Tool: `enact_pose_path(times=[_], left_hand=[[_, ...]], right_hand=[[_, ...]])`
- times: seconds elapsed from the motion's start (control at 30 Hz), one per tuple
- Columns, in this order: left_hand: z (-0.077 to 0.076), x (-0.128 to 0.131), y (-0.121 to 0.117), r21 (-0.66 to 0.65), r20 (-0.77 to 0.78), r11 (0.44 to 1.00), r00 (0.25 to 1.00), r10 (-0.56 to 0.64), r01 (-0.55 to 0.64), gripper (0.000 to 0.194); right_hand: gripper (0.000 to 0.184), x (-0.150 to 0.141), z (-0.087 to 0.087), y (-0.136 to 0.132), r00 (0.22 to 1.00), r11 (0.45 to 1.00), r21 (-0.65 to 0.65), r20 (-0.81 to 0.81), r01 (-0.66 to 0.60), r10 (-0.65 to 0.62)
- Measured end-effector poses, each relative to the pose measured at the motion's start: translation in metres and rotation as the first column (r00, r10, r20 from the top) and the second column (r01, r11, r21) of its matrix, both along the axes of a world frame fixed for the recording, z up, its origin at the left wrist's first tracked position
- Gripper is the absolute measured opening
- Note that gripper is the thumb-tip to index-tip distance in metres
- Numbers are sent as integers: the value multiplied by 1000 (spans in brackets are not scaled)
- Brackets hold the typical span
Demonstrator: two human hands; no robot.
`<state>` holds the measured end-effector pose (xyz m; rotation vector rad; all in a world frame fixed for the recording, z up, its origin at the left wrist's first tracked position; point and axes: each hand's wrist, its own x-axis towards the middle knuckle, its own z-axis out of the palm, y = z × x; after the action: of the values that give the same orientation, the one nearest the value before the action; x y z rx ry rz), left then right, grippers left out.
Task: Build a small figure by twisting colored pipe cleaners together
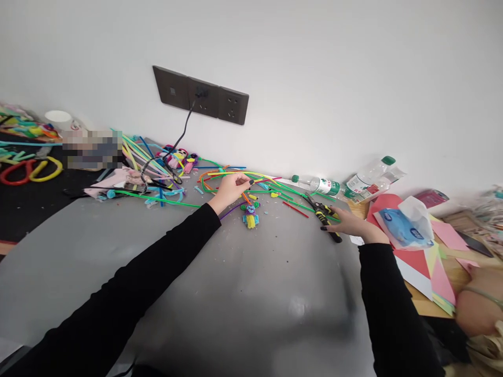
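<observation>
My left hand point(230, 191) is closed in a pinch above a tangle of pipe cleaners; whatever its fingertips hold is too small to make out. An orange pipe cleaner point(246, 199) shows just below those fingers. Near it on the grey table lies a small pipe-cleaner figure point(250, 215) in blue, green and yellow. Over at the right, my right hand point(351, 225) has its fingers spread around the yellow-and-black handles of a pair of pliers point(323, 214). The pliers rest on the table, jaws pointing away. A short red pipe cleaner point(295, 209) lies left of them.
Bottles point(324, 185) lie or lean along the wall. A tissue pack point(406, 225) sits on coloured paper point(411, 259) at right, near another person's arm point(477, 306). More pipe cleaners point(137, 154), finished dolls point(181, 157) and scissors point(31, 172) are at left. A black cord point(184, 131) hangs from the socket.
</observation>
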<state>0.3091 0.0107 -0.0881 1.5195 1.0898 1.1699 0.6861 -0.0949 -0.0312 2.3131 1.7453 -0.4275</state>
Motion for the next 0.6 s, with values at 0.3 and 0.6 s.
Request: enact_pose_path(times=[0.3,0.6], left_hand=[[4,1,-7,-11,2,999,999,-51,51,12],[3,1,-5,-38,50,997,997,-65,67,10]], right_hand=[[59,-8,6,5,968,996,-69,239,-64,79],[47,-36,26,-8,881,986,-43,444,-160,163]])
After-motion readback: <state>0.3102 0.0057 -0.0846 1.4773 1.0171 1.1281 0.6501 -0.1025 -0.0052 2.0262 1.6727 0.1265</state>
